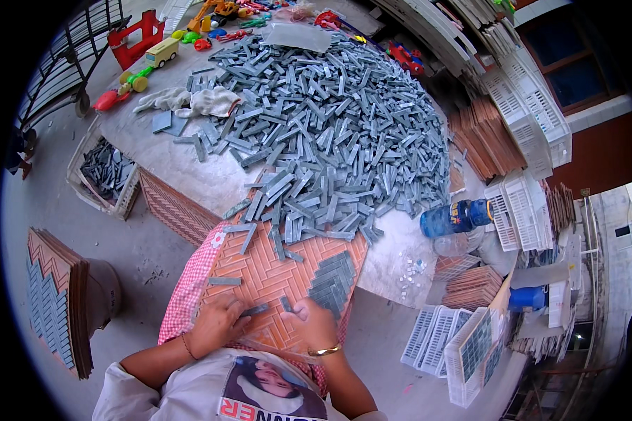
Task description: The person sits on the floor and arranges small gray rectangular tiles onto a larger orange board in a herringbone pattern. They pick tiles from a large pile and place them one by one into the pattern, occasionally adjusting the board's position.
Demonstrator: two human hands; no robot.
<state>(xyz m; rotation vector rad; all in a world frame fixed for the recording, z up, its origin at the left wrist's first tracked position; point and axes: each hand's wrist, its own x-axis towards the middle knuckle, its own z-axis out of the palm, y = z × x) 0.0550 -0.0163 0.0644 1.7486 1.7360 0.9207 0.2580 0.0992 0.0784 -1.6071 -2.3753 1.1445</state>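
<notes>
An orange board (pixel 281 277) with herringbone grooves lies in front of me. Grey-green stone strips (pixel 334 279) fill a patch of its grooves on the right. My left hand (pixel 219 321) is over the board's near left part, its fingers closed on a single stone strip (pixel 255 309). Another short strip (pixel 286 304) is pinched between the thumb and fingers of my right hand (pixel 313 324), just above bare grooves. One loose strip (pixel 225 281) rests on the board beyond my left hand. Several more spill onto its far edge from a big heap (pixel 330 126).
White gloves (pixel 211 102) and toys (pixel 163 52) lie left of the heap. A crate of dark pieces (pixel 107 175) and stacked boards (pixel 56 302) stand at left. A blue bottle (pixel 456 217), white baskets (pixel 435 337) and more board stacks (pixel 484 133) are at right.
</notes>
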